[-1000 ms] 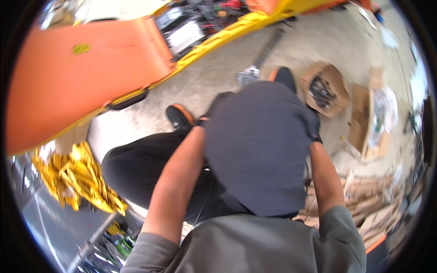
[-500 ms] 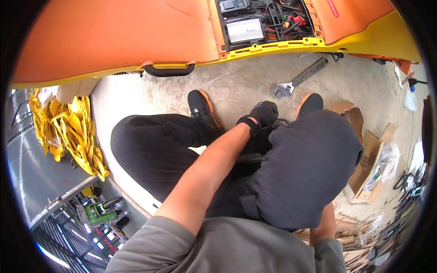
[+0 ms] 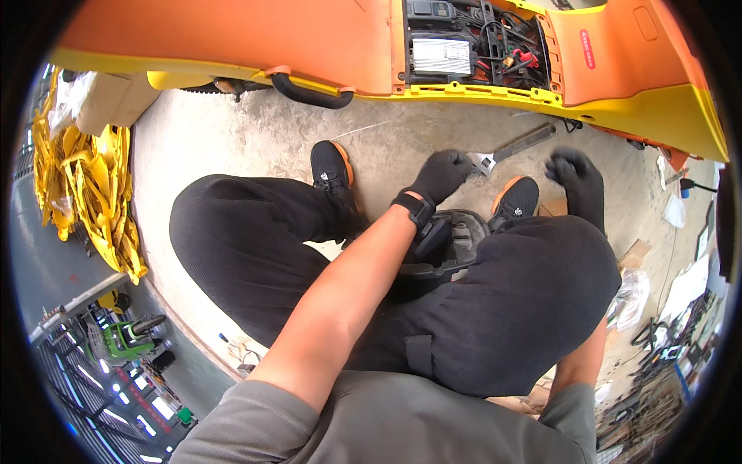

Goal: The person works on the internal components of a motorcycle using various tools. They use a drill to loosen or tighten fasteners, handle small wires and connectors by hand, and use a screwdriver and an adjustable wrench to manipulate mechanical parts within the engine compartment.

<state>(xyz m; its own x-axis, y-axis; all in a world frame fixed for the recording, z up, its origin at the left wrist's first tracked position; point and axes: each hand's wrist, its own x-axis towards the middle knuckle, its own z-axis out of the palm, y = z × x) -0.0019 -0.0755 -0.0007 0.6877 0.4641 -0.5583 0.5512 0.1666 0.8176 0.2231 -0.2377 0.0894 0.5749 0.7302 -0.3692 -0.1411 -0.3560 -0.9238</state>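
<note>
The left hand, in a black glove, is in front of the body, above the floor between the two shoes; its fingers are bent inward and narrow, but whether something is pinched in them I cannot tell. Just beside its fingertips is the head of an adjustable wrench; the wrench lies on the floor on the far side, its handle pointing to the far right, and I cannot tell if the glove touches it; this place seems chosen to keep the tool within reach. The right hand, gloved also, is raised beyond the right knee; its fingers are curled and a little blurred, so I cannot tell if they hold anything; its arm goes around the outer side of this knee, probably because the knee blocks the straight way.

A black plastic part with a hollow inside is between the legs, nearer than the left hand; perhaps the legs keep it steady there. At the far side stands an orange and yellow body; its compartment is uncovered, which leaves a silver box and cables reachable; yellow pieces are piled at the left.
</note>
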